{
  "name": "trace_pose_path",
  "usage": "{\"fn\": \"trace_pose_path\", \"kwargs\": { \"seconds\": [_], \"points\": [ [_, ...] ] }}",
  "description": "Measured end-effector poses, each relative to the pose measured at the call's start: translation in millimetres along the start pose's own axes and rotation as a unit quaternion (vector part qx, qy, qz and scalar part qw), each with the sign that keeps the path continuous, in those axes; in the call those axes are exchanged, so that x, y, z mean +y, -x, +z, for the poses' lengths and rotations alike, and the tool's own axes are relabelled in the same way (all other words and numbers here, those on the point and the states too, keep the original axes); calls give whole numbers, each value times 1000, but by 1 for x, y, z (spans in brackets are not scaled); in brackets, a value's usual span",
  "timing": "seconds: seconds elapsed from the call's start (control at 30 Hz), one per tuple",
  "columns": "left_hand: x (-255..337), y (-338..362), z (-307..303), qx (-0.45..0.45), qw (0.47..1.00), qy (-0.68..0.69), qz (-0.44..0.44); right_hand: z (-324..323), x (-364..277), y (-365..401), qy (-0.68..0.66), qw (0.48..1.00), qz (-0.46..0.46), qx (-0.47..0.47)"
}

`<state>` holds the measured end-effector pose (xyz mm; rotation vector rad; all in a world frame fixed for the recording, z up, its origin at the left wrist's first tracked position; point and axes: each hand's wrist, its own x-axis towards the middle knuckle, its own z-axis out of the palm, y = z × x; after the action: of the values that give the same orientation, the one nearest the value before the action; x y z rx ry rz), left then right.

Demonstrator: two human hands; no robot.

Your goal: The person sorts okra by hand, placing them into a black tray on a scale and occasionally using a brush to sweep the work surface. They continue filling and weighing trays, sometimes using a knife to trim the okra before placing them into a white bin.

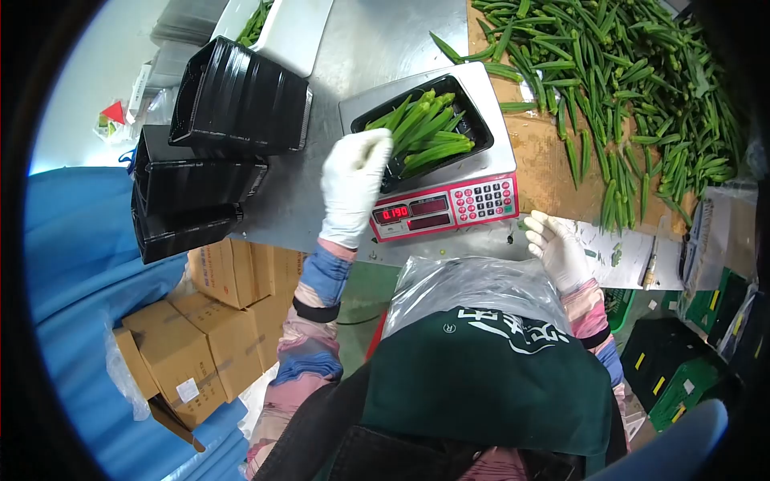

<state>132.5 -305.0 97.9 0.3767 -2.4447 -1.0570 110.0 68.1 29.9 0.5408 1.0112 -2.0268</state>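
A black plastic tray (486, 138) holds green okra pods (433, 127) and rests on the weighing pan (501, 156) of a red and white scale (446, 208). The red display reads 0.190. My left hand (355, 186), in a white glove, is at the near left edge of the tray, its fingers curled closed beside the pods. What lies inside those fingers is hidden. My right hand (557, 252), also gloved in white, hovers by the table's near edge, right of the scale keys, with loosely bent fingers apart and nothing in them.
Stacked black trays (241, 100) stand on the left. A large okra heap (609, 88) covers a brown board (529, 144) at right. A white container (293, 36) with okra sits behind. Cardboard boxes (180, 345) and green crates (682, 369) are below the table.
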Motion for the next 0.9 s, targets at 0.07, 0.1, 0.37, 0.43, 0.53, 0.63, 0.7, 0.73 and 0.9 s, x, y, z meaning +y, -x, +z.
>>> {"fn": "trace_pose_path", "kwargs": {
  "seconds": [0.07,0.1,0.37,0.43,0.53,0.63,0.7,0.73,0.9],
  "points": [
    [23,-3,13,-58,992,-102,43,5,1,1,3,1000,-9,-6],
    [30,-4,20,-82,984,-154,34,6,0,1,5,1000,-14,-9],
    [89,16,43,-144,965,4,218,49,-8,22,40,984,-95,-147],
    [110,45,63,-244,926,15,287,68,-10,24,-7,984,-110,-136],
    [117,55,54,-314,927,111,172,45,-14,5,-82,993,-87,-18],
    [80,19,16,-130,981,141,-13,2,-17,4,-58,992,-75,77],
    [53,-6,-20,8,977,172,-127,8,-16,14,-45,991,-67,111],
    [31,-14,-35,52,975,169,-136,4,-11,15,-47,991,-65,107],
    [-15,-5,-37,-79,947,154,-271,8,2,10,16,996,-22,86]
  ]
}}
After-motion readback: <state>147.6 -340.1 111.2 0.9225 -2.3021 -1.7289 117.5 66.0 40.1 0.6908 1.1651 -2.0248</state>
